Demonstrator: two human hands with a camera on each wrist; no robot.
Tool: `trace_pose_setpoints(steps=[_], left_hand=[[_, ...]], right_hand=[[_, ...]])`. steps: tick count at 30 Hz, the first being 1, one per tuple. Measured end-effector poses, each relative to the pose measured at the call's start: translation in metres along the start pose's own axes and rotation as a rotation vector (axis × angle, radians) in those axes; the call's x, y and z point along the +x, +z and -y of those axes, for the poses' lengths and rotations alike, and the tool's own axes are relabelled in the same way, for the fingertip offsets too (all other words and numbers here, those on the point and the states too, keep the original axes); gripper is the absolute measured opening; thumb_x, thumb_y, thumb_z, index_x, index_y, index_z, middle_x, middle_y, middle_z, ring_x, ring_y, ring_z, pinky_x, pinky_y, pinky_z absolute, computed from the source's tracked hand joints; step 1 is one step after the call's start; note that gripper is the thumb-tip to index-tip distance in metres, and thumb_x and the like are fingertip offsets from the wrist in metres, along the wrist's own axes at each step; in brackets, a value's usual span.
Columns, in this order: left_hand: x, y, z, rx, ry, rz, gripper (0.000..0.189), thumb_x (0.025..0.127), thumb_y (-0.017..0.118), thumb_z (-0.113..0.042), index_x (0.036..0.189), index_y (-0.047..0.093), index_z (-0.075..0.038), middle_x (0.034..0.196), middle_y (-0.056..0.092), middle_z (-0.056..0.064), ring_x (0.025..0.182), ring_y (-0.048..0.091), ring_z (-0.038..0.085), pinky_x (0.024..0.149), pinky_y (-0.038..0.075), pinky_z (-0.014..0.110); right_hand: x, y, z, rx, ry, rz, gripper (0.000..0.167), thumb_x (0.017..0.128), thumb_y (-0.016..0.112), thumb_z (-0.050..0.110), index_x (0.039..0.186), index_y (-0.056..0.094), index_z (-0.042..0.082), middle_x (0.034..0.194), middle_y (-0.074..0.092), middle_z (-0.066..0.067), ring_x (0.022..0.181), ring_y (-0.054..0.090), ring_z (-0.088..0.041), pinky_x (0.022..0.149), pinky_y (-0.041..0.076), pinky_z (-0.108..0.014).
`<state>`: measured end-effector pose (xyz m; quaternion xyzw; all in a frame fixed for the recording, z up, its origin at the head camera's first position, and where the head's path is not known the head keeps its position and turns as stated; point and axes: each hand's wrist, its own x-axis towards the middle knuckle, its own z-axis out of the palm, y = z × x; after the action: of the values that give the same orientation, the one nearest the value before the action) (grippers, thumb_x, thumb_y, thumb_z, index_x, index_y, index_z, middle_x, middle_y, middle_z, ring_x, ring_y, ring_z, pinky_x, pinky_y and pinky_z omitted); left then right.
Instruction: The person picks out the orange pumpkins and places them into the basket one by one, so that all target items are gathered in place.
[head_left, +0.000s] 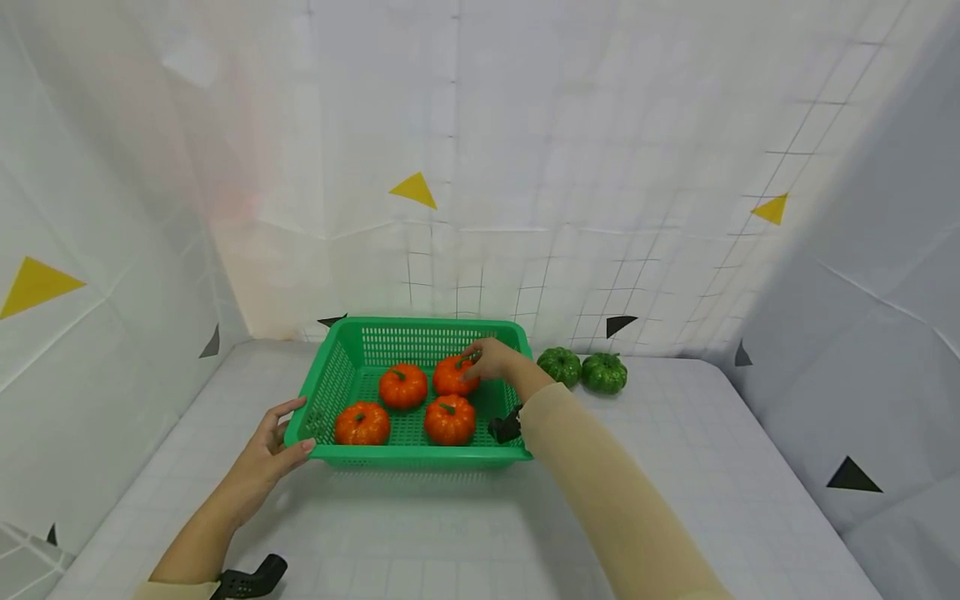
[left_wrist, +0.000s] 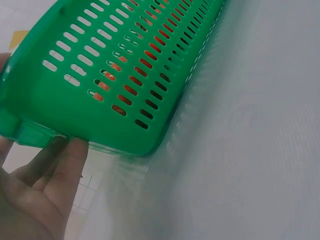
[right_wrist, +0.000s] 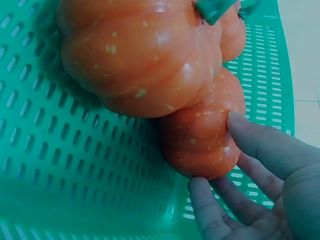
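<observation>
A green plastic basket [head_left: 420,454] with slotted walls holds several small orange pumpkins with green stems. My left hand [head_left: 262,458] grips the basket at its near left corner, thumb by the front rim and fingers along the left side. In the left wrist view, fingertips [left_wrist: 75,147] touch the underside of the rim. My right hand [head_left: 497,362] reaches over the right side of the basket and holds the back right pumpkin [head_left: 448,377]. The right wrist view shows thumb and fingers around that pumpkin [right_wrist: 202,140], close behind a nearer pumpkin [right_wrist: 140,55].
Two dark green pumpkins, a left one [head_left: 558,365] and a right one [head_left: 604,373], sit on the white table [head_left: 675,467] just right of the basket. White sheeting [head_left: 525,167] with yellow and black triangles rises behind and on both sides.
</observation>
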<state>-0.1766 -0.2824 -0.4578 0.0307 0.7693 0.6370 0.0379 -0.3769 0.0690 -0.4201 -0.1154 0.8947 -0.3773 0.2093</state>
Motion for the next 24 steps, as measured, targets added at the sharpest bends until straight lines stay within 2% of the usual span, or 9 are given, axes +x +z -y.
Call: trace_pose_setpoints(steps=[24], left_hand=[[-0.0002,0.0007,0.0008,0.002,0.003,-0.006,0.076,0.101,0.062,-0.016,0.158,0.012,-0.015,0.148,0.032,0.028,0.113,0.055,0.01,0.089,0.049,0.018]], right_hand=[[-0.0048,0.0004,0.0021,0.022,-0.018,0.015,0.052,0.09,0.076,0.013,0.138,0.056,0.006,0.142,0.051,-0.019,0.121,0.056,-0.032,0.094,0.053,-0.038]])
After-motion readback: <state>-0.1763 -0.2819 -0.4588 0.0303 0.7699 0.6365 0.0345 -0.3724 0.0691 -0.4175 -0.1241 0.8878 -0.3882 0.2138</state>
